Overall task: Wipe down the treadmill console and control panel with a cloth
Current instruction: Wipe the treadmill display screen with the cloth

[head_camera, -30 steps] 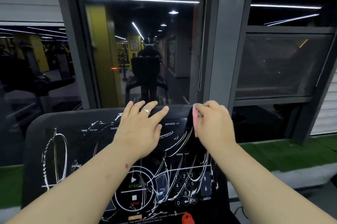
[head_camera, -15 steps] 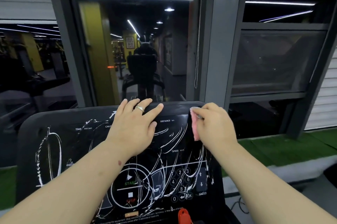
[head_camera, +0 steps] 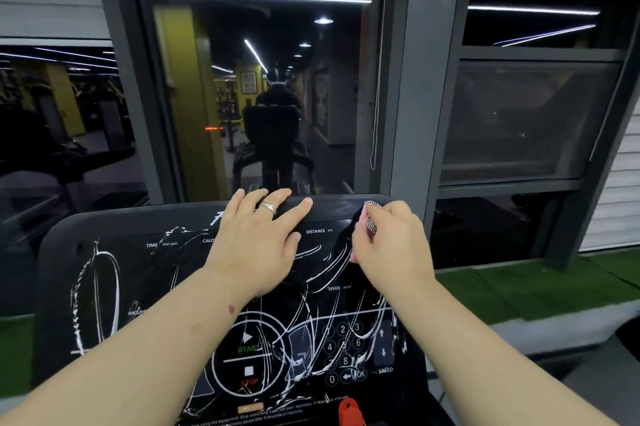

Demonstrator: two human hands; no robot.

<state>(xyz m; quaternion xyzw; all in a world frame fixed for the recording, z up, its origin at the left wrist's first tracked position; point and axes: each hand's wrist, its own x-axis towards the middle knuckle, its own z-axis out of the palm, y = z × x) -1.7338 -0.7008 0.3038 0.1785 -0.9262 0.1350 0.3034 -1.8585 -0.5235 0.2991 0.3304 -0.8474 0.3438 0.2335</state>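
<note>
A black treadmill console [head_camera: 114,287] fills the lower half of the view, its control panel streaked with white scribbles around the START and STOP ring and the number keypad [head_camera: 344,349]. My left hand [head_camera: 258,238], with a ring, rests flat with spread fingers over the console's top edge. My right hand [head_camera: 389,245] grips a small pink cloth [head_camera: 367,219] pressed against the upper right corner of the panel, near the DISTANCE label. Most of the cloth is hidden under my fingers.
A red safety key [head_camera: 349,413] sticks up at the console's bottom edge. Dark windows with grey frames [head_camera: 408,79] stand right behind the console. Green artificial turf [head_camera: 519,287] lies on a ledge to the right.
My right hand with the cloth has shifted slightly along the panel's upper right corner. My left hand stays planted on the top edge. The camera has dipped a little.
</note>
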